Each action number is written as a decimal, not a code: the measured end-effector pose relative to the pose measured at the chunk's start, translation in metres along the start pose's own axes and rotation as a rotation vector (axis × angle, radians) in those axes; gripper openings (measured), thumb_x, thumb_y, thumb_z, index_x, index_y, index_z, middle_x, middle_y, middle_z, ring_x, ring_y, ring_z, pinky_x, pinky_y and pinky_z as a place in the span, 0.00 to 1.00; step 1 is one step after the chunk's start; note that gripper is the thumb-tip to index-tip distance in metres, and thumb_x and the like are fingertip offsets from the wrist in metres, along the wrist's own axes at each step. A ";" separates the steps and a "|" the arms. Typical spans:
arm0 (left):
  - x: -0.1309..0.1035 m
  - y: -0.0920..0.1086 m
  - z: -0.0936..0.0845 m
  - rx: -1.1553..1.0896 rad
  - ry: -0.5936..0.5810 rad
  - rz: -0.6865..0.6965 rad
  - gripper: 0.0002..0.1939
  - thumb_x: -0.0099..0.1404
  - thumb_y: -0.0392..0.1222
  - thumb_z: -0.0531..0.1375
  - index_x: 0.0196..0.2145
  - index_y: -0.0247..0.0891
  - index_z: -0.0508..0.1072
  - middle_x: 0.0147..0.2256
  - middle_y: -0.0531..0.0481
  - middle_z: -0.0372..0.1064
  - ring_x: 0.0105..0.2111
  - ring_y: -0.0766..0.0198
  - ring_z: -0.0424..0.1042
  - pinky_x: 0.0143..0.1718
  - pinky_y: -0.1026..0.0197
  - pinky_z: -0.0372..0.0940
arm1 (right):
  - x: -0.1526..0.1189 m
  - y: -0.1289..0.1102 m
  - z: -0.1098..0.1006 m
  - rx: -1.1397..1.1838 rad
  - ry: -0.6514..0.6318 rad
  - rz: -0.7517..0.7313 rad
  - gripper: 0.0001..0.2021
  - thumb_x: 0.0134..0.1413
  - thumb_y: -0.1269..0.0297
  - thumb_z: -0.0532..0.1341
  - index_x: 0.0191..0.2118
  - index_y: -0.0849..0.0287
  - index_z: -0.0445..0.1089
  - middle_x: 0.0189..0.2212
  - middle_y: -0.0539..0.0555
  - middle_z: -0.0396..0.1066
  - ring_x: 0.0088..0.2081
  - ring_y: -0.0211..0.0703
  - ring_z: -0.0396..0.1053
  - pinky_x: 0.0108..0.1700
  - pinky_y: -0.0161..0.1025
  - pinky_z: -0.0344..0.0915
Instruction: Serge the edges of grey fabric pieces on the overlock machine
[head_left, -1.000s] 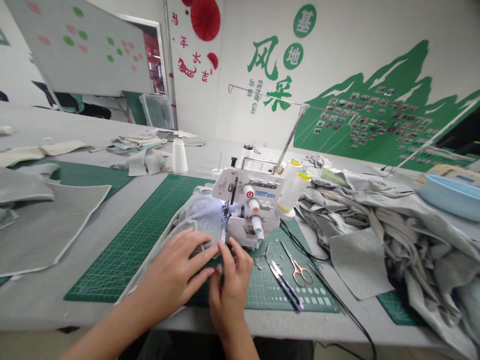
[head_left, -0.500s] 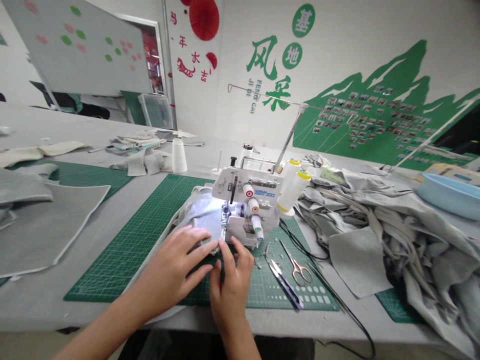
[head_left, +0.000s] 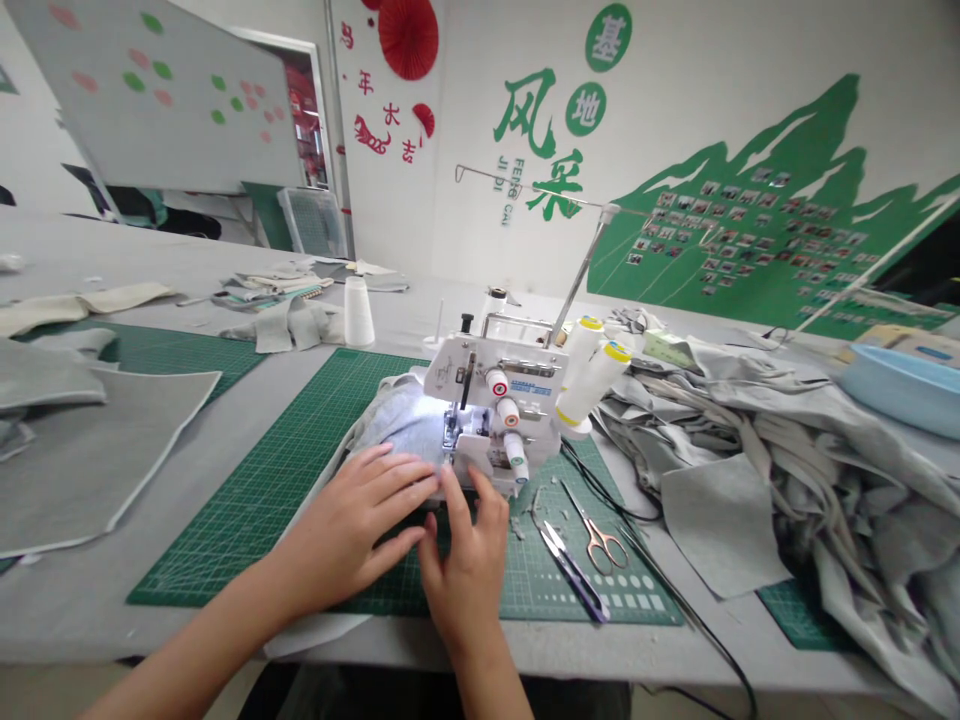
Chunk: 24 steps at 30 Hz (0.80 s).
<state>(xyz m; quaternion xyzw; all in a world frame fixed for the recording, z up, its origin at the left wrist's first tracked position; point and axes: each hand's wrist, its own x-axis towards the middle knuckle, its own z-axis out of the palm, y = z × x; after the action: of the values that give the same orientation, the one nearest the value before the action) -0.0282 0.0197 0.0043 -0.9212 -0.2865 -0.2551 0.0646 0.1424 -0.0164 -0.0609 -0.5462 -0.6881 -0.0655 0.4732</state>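
Note:
A white overlock sewing machine [head_left: 495, 400] stands on a green cutting mat [head_left: 247, 500], its lamp lighting the needle area. Grey fabric [head_left: 405, 420] lies at the presser foot and trails down to the left. My left hand [head_left: 360, 510] rests on this fabric, fingers stretched toward the foot and slightly apart. Close beside it, my right hand [head_left: 466, 545] has its index fingertip at the fabric's edge just before the foot and its other fingers spread near the machine's front. Part of the fabric is hidden beneath my hands.
Right of the machine lie thread snips [head_left: 574, 575], small scissors [head_left: 600, 540] and black cables [head_left: 675, 590]. A heap of grey fabric [head_left: 750, 430] covers the right side, near a blue basin [head_left: 900, 385]. Cut grey pieces [head_left: 135, 430] and a white thread cone [head_left: 358, 312] are at left.
Both hands have moved slightly forward toward the presser foot. The grey fabric under them has advanced and bunched a little; less of its near edge shows.

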 end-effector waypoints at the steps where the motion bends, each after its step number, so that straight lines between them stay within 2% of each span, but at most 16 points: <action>1: 0.001 0.000 0.000 0.002 0.000 0.003 0.20 0.70 0.39 0.58 0.58 0.39 0.67 0.58 0.45 0.67 0.58 0.53 0.64 0.64 0.45 0.52 | -0.001 0.000 0.000 0.007 -0.011 -0.013 0.28 0.60 0.73 0.57 0.66 0.52 0.60 0.60 0.63 0.58 0.58 0.58 0.60 0.55 0.59 0.64; 5: 0.002 -0.001 -0.003 0.016 0.028 0.023 0.17 0.71 0.37 0.57 0.56 0.38 0.70 0.54 0.44 0.69 0.55 0.53 0.65 0.62 0.45 0.53 | -0.001 0.000 0.001 0.019 -0.017 0.004 0.27 0.59 0.75 0.57 0.64 0.54 0.62 0.59 0.63 0.59 0.56 0.57 0.60 0.54 0.59 0.64; 10: -0.004 0.002 -0.013 0.074 0.130 -0.023 0.13 0.71 0.37 0.57 0.52 0.38 0.74 0.45 0.44 0.72 0.45 0.54 0.69 0.50 0.49 0.61 | -0.002 0.000 0.001 0.020 0.019 -0.014 0.25 0.59 0.76 0.57 0.61 0.54 0.65 0.58 0.62 0.61 0.56 0.56 0.61 0.54 0.57 0.65; 15: 0.006 -0.001 -0.025 -0.027 0.065 -0.035 0.09 0.72 0.39 0.57 0.45 0.41 0.76 0.38 0.48 0.73 0.40 0.56 0.70 0.47 0.51 0.63 | -0.004 -0.001 0.000 0.026 0.038 -0.036 0.24 0.59 0.76 0.57 0.60 0.55 0.66 0.57 0.62 0.60 0.55 0.55 0.60 0.54 0.57 0.65; 17: 0.014 -0.008 -0.024 -0.134 0.017 -0.038 0.09 0.72 0.40 0.57 0.44 0.42 0.77 0.40 0.47 0.74 0.44 0.56 0.71 0.49 0.52 0.65 | -0.005 -0.001 -0.001 0.023 0.048 -0.043 0.23 0.59 0.76 0.57 0.60 0.55 0.67 0.57 0.62 0.60 0.55 0.55 0.61 0.53 0.57 0.65; 21: 0.022 -0.028 -0.017 -0.315 -0.106 0.039 0.17 0.71 0.38 0.57 0.56 0.45 0.72 0.54 0.47 0.72 0.56 0.57 0.68 0.60 0.52 0.62 | -0.006 0.001 -0.003 0.033 0.035 -0.041 0.25 0.59 0.76 0.56 0.61 0.54 0.66 0.58 0.62 0.59 0.56 0.55 0.60 0.54 0.57 0.65; 24: 0.023 -0.041 -0.014 -0.370 -0.157 0.074 0.18 0.71 0.36 0.57 0.57 0.48 0.71 0.54 0.50 0.74 0.57 0.59 0.68 0.60 0.54 0.63 | -0.007 0.002 -0.004 0.048 0.019 -0.034 0.26 0.59 0.77 0.56 0.61 0.52 0.66 0.58 0.61 0.59 0.56 0.55 0.61 0.54 0.57 0.65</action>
<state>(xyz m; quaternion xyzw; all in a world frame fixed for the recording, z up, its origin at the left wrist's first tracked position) -0.0411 0.0612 0.0270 -0.9443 -0.2051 -0.2283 -0.1192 0.1460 -0.0228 -0.0645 -0.5222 -0.6942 -0.0619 0.4914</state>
